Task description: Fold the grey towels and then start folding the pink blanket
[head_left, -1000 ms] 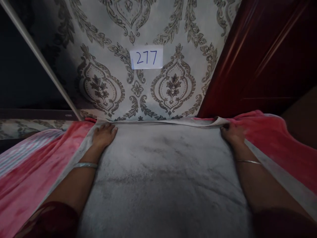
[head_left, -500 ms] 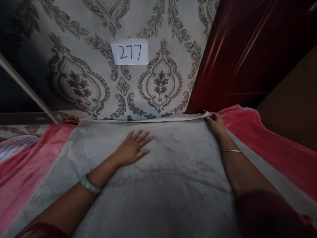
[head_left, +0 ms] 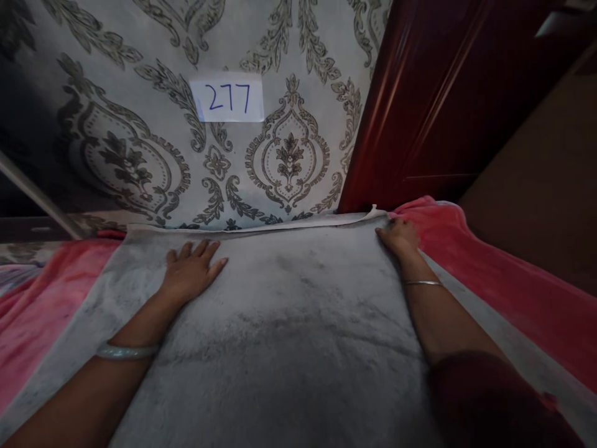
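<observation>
A grey plush blanket (head_left: 280, 298) is spread out before me, its pale far edge turned up along the wall. My left hand (head_left: 190, 269) lies flat on its far left part, palm down and fingers spread. At the far right corner, my right hand (head_left: 402, 241) has its thumb on top of the blanket and its fingers curled round the side edge. The underside of that grip is hidden. A small tip of the corner sticks up just left of the right hand.
Red plush bedding (head_left: 436, 218) shows beyond the blanket's right side, and pink-red bedding (head_left: 51, 292) on the left. Patterned wallpaper (head_left: 214, 199) carries a paper marked 277 (head_left: 228, 98). A dark red wooden panel (head_left: 387, 124) rises at the right.
My left hand has slid left across the blanket, still flat. My right hand has shifted slightly off the corner tip onto the side edge. The view has turned a little to the right.
</observation>
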A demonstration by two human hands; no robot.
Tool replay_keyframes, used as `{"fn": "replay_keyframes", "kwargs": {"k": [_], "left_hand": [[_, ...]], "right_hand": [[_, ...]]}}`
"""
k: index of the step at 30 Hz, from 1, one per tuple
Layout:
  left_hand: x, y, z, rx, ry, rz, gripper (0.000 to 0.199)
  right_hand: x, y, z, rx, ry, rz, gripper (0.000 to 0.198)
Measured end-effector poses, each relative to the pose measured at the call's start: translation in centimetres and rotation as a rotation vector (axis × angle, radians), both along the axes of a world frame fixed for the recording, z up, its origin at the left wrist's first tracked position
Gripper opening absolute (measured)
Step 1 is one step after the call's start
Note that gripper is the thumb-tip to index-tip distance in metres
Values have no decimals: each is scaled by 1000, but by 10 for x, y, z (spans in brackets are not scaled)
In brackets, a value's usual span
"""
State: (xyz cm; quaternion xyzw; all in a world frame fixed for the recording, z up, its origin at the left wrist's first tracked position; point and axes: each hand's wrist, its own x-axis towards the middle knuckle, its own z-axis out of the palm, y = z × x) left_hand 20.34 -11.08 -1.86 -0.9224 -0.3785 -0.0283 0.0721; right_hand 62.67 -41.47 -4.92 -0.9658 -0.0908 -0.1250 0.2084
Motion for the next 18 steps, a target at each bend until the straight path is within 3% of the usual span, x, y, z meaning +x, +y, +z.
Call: {"fn": "replay_keyframes", "kwargs": {"k": [4, 7, 11, 18], "left_hand": [[-12, 8, 7, -38, -34, 147, 74], [-19, 14, 11, -72, -67, 214, 77], [-22, 19, 12, -129, -86, 242, 80], [-22, 25, 10, -153, -113, 256, 81]], "right_hand": [[10, -18, 6, -60, 170, -53, 51], [15, -26, 9, -44, 121, -16, 41], [13, -26, 5, 64, 66, -74, 40], [7, -17, -3, 68, 126, -109, 44]]}}
